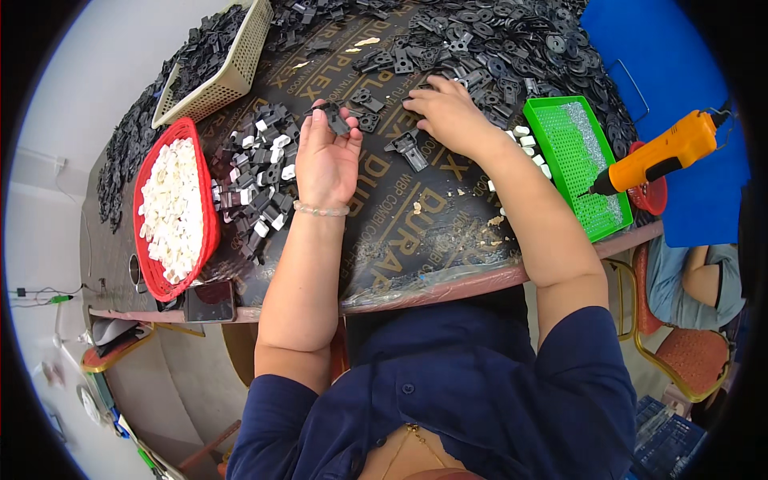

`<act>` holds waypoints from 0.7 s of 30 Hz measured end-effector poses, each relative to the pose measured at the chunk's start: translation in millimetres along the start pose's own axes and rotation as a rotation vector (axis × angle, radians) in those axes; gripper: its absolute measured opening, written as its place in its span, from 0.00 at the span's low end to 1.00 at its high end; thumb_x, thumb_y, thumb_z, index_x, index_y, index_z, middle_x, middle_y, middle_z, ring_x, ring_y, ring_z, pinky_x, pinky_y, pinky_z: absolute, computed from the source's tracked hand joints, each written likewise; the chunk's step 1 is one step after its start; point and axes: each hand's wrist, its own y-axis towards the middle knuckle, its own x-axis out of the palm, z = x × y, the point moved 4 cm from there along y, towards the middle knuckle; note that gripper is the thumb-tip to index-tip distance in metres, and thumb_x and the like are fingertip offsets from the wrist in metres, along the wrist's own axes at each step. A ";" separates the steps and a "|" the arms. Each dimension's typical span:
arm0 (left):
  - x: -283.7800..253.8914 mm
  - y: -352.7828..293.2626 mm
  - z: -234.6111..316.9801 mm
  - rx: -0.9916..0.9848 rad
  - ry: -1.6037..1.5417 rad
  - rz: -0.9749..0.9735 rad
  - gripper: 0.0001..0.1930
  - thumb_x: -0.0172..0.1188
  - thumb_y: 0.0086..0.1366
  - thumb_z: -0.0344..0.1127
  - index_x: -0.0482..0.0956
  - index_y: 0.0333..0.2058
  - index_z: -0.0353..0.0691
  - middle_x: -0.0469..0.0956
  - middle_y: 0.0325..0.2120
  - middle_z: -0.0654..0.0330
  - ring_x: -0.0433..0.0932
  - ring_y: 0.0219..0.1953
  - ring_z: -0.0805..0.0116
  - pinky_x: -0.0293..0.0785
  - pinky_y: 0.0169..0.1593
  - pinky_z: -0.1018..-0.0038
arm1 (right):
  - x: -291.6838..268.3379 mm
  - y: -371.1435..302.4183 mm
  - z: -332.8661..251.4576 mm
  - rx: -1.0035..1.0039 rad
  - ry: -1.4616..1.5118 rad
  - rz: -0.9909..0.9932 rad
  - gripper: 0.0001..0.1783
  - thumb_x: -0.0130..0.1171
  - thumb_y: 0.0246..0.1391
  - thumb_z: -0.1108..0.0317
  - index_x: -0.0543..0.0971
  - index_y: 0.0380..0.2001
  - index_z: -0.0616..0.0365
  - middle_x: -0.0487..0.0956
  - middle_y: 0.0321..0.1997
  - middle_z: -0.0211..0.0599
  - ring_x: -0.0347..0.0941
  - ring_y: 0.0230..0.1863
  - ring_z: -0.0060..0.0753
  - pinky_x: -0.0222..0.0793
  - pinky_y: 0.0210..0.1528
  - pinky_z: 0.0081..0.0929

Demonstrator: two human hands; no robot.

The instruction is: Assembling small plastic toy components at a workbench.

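Observation:
My left hand (328,164) is turned palm up, its fingers curled round a black plastic part (334,120). To the right, my right hand (454,118) reaches over the table with fingers spread, beside loose black plastic pieces (474,78) at the edge of the far heap. Nothing shows between its fingers, though the undersides are hidden. A single black bracket (410,150) lies between my forearms. Two more black pieces (367,108) rest just right of my left fingertips.
Left of my left forearm lies a pile of black-and-white pieces (260,176), then a red basket (210,216) of white pieces, a cream basket (258,40) and a phone (211,302). At right, an orange electric screwdriver (664,152) hangs over a green tray (544,120) of small metal screws.

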 end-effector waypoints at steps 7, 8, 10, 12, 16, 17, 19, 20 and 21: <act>16.8 -9.6 -4.4 -0.092 0.119 -0.136 0.16 0.52 0.72 0.30 0.66 0.57 0.42 0.76 0.46 0.50 0.79 0.48 0.58 0.77 0.52 0.64 | -39.5 4.6 5.6 0.426 0.805 0.167 0.09 0.63 0.55 0.73 0.82 0.40 0.57 0.82 0.35 0.32 0.79 0.38 0.27 0.74 0.43 0.30; 20.5 -13.5 -8.1 -0.116 0.135 -0.163 0.17 0.51 0.72 0.29 0.66 0.58 0.42 0.77 0.47 0.50 0.78 0.52 0.56 0.77 0.55 0.61 | -26.0 2.6 12.0 0.470 1.098 0.293 0.14 0.60 0.56 0.77 0.80 0.47 0.60 0.81 0.36 0.32 0.79 0.35 0.23 0.75 0.40 0.22; 28.7 -20.7 -11.7 -0.132 0.138 -0.207 0.17 0.51 0.73 0.29 0.66 0.58 0.42 0.77 0.48 0.50 0.78 0.52 0.57 0.77 0.55 0.61 | -37.4 -0.4 -5.5 0.492 1.307 0.303 0.17 0.59 0.57 0.79 0.78 0.51 0.61 0.79 0.39 0.34 0.79 0.37 0.25 0.75 0.41 0.21; 37.7 -28.0 -11.7 -0.146 0.111 -0.308 0.18 0.51 0.73 0.29 0.66 0.59 0.43 0.77 0.50 0.51 0.78 0.53 0.60 0.77 0.57 0.59 | -44.1 -5.8 -26.8 0.512 1.530 0.218 0.27 0.57 0.57 0.80 0.72 0.61 0.59 0.75 0.48 0.38 0.80 0.38 0.27 0.76 0.44 0.21; 39.8 -29.0 -7.9 -0.138 0.100 -0.279 0.18 0.52 0.73 0.30 0.66 0.60 0.43 0.76 0.51 0.53 0.78 0.53 0.61 0.78 0.56 0.61 | -63.8 -7.4 -38.6 0.093 0.845 0.169 0.30 0.57 0.55 0.81 0.76 0.61 0.46 0.75 0.46 0.34 0.76 0.41 0.22 0.76 0.44 0.28; 40.7 -29.4 -7.8 -0.152 0.129 -0.290 0.18 0.52 0.73 0.30 0.66 0.59 0.43 0.75 0.51 0.54 0.78 0.53 0.62 0.78 0.56 0.61 | -68.7 -7.2 -43.3 0.026 0.752 0.141 0.29 0.57 0.55 0.82 0.77 0.60 0.46 0.74 0.46 0.33 0.75 0.41 0.20 0.75 0.43 0.28; 38.7 -30.3 -7.9 -0.162 0.161 -0.296 0.17 0.52 0.73 0.30 0.66 0.59 0.43 0.75 0.51 0.55 0.78 0.52 0.62 0.79 0.56 0.61 | -74.2 -8.7 -49.1 -0.045 0.663 0.114 0.29 0.56 0.55 0.82 0.78 0.58 0.46 0.74 0.46 0.33 0.74 0.41 0.19 0.75 0.43 0.29; 36.5 -30.5 -10.1 -0.163 0.164 -0.296 0.17 0.52 0.73 0.31 0.66 0.58 0.43 0.75 0.51 0.55 0.78 0.51 0.62 0.79 0.56 0.60 | -74.1 -10.9 -50.0 -0.055 0.620 0.059 0.28 0.56 0.55 0.82 0.78 0.59 0.47 0.74 0.45 0.33 0.74 0.41 0.19 0.75 0.43 0.28; 37.0 -30.9 -13.3 -0.169 0.164 -0.300 0.16 0.52 0.73 0.31 0.66 0.58 0.43 0.75 0.50 0.56 0.79 0.51 0.62 0.79 0.56 0.60 | -74.0 -12.3 -49.9 -0.060 0.572 0.004 0.28 0.56 0.55 0.83 0.78 0.59 0.48 0.73 0.44 0.33 0.74 0.40 0.19 0.75 0.42 0.26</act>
